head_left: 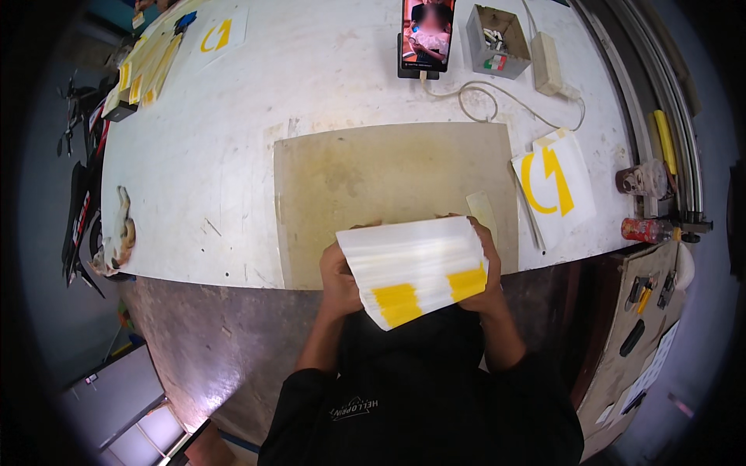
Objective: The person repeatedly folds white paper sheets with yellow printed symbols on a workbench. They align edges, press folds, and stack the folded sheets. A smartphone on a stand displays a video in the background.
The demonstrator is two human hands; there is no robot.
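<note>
A white sheet stack (pixel 416 260) with two yellow patches is positioned over the near edge of the grey mat (pixel 381 175). The left hand (pixel 339 281) grips its left side; the right hand (pixel 493 289) grips its right. The mat lies on the white table (pixel 194 155). Yellow-marked sheets (pixel 576 182) lie right of the mat; a phone (pixel 427 35) stands beyond it.

I see a brightly lit worktop (pixel 194 155), glare on the floor (pixel 206 342) at lower left, bowed edges, blackened corners.
</note>
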